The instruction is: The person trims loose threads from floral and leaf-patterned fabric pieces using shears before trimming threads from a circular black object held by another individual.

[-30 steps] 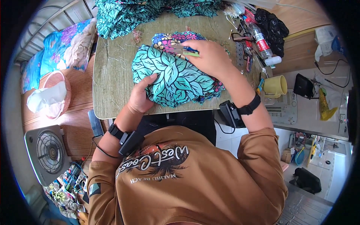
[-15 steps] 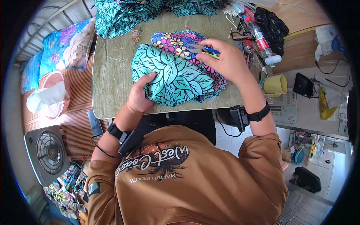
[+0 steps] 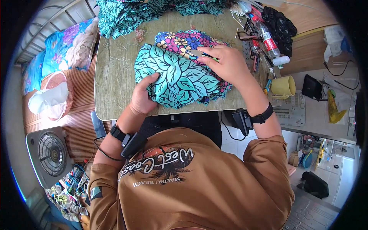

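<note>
A teal leaf-print fabric piece [image 3: 172,74] lies folded on the table, partly over a flower-print fabric [image 3: 184,40] in pink, blue and yellow. My left hand [image 3: 143,92] grips its near left edge, thumb on top and fingers hidden underneath. In my right hand [image 3: 228,63] is a pair of small thread snips [image 3: 199,53], pinched between thumb and fingers. Their metal blades point left over the flower print, close to the teal fold. Most of the handle is covered by my fingers.
Piles of teal leaf-print fabric [image 3: 122,19] fill the far edge of the table [image 3: 111,88]. Loose threads lie on the left. At right are a plastic bottle [image 3: 268,42], a black bag [image 3: 281,28] and a yellow mug [image 3: 283,87]. A fan [image 3: 50,153] stands lower left.
My right hand has turned and shifted slightly, so the snips' blades sit a little lower and the fingers cover more of the handle. The left hand and fabric stay nearly still.
</note>
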Available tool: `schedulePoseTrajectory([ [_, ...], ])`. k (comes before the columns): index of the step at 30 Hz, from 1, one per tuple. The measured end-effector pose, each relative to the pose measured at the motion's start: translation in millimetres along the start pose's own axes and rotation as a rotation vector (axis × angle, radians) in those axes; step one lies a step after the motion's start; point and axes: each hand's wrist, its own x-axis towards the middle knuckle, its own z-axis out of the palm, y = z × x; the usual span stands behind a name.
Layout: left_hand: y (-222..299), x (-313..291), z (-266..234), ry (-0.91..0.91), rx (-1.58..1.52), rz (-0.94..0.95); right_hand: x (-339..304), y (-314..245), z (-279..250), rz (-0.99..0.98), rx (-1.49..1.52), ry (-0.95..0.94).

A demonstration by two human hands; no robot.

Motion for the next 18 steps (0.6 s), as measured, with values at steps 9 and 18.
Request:
schedulePoseTrajectory([
  [9, 0.2, 1.3, -2.4, -0.037, -0.031, -0.003, -0.4, -4.9, -2.9, 0.019, 0.0, 0.003],
  [18, 0.1, 1.0, -1.9, -0.001, -0.008, -0.004, -2.5, -4.8, -4.5, 0.034, -0.022, 0.009],
])
